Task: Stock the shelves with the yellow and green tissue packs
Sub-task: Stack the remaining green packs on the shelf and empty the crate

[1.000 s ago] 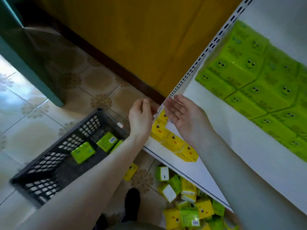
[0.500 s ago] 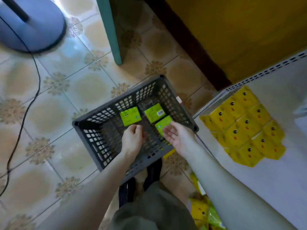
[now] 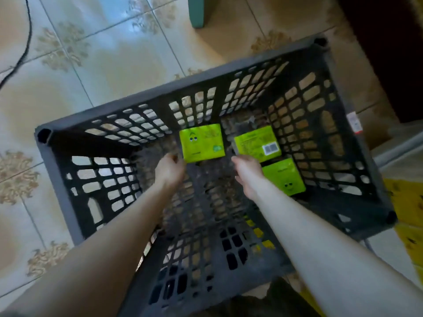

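Basket (image 3: 160,98) holds three green tissue packs: cartoon-eyed pack (image 3: 201,143), barcode pack (image 3: 256,143), smiley pack (image 3: 286,177); their print is too blurred for me to read. My left hand (image 3: 170,170) curls at the first, my right hand (image 3: 248,173) meets the second; I cannot tell whether either grips.

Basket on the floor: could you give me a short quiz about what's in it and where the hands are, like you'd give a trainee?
1. How many green tissue packs lie in the grey basket?
2. True or false: every pack shows its cartoon face.
3. The left hand is nearest to: A) the face-up pack on the left, B) the basket's right wall, C) the basket's near rim.

Key: 1) Three. 2) False: the barcode pack, by the right hand, shows its printed back. 3) A.
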The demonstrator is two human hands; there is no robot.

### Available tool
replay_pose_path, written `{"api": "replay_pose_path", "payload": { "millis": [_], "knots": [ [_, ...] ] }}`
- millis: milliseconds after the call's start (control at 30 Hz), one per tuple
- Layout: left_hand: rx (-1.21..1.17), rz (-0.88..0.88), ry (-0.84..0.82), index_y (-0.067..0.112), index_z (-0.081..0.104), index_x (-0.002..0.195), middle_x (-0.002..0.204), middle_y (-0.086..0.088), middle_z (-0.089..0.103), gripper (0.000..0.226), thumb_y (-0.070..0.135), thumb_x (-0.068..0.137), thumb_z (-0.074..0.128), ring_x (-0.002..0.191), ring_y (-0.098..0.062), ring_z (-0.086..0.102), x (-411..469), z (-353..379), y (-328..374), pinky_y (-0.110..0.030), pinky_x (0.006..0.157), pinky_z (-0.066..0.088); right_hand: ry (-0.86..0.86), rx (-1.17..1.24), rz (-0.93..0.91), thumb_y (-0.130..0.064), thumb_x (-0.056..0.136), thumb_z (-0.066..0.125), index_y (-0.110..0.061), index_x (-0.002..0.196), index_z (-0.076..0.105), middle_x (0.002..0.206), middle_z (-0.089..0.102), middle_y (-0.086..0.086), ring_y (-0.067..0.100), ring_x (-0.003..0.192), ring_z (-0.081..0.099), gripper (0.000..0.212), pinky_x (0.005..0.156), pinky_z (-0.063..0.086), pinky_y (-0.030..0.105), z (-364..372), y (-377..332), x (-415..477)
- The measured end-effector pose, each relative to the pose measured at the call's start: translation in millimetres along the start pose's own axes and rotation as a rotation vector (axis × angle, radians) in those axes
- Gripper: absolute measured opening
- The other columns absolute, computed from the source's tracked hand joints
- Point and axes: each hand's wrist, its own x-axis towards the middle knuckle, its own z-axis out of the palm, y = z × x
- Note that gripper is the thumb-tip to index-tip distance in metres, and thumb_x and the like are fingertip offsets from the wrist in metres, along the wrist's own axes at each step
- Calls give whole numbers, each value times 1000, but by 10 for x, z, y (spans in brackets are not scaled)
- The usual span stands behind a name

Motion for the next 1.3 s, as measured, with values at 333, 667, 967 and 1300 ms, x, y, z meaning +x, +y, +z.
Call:
{"api": "replay_pose_path", "payload": {
  "millis": [333,667,967,1300],
  "knots": [
    [-280,-180,-12,0,57,117,116,-25,60,34,20,91,53,109,-39,57,626,512,-113,-44,88,49,-84,-112,-158,-20,93,52,-12,119,60,119,61,7,25,110,55,29,82,40,28,382,104,553],
    [-799,-395,-159,0,52,112,83,-10,55,51,30,76,72,57,-18,47,-680,-37,289,-19,45,33,-76,106,-38,-23,87,64,-28,86,52,110,59,4,26,99,59,13,72,51,32,-216,-443,-622],
    [-607,-149,-317,6,51,125,111,-9,65,77,50,67,76,94,-24,65,-1656,-1229,891,-35,73,53,-281,79,-52,-11,87,56,-24,87,55,87,58,0,18,71,54,13,61,42,26,-889,-1069,-2061],
    [-729,39,-606,24,35,137,123,-7,56,64,15,82,67,97,-26,65,-2940,-2075,1566,-45,74,56,-94,456,-128,-37,93,51,-17,116,55,109,62,10,20,88,61,31,70,50,31,-1364,-1206,-3683]
  ]
}}
